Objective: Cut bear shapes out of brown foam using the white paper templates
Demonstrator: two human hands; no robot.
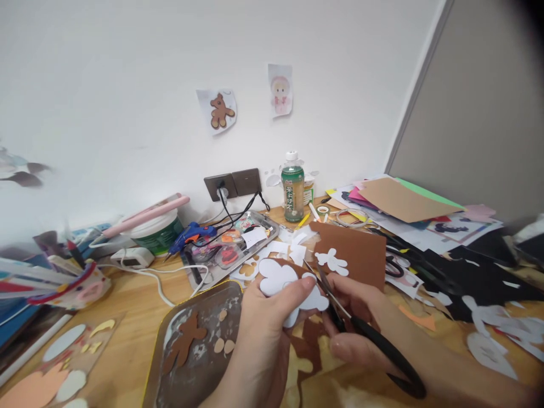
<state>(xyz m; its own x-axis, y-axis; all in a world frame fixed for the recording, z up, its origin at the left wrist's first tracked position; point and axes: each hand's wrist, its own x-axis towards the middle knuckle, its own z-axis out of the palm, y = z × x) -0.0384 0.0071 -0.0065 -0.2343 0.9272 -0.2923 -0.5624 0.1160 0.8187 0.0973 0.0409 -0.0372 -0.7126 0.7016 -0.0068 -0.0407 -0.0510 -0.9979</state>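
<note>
My left hand [267, 317] pinches a white paper cutout [280, 280] backed with brown foam, thumb on top. My right hand [357, 317] grips black-handled scissors [365, 331], whose blades point up-left and meet the cutout's right edge. Just behind lies a brown foam sheet [361, 252] with a white glove-shaped piece [334, 262] on it. Brown offcuts lie under my hands.
A metal tray [170, 351] at front left holds a brown bear shape [185, 343] and small tan ovals. A second tray [238, 241] with a blue glue gun [191, 233], a green bottle [293, 190], a stack of coloured paper [403, 201] and black paper scraps [480, 280] crowd the wooden desk.
</note>
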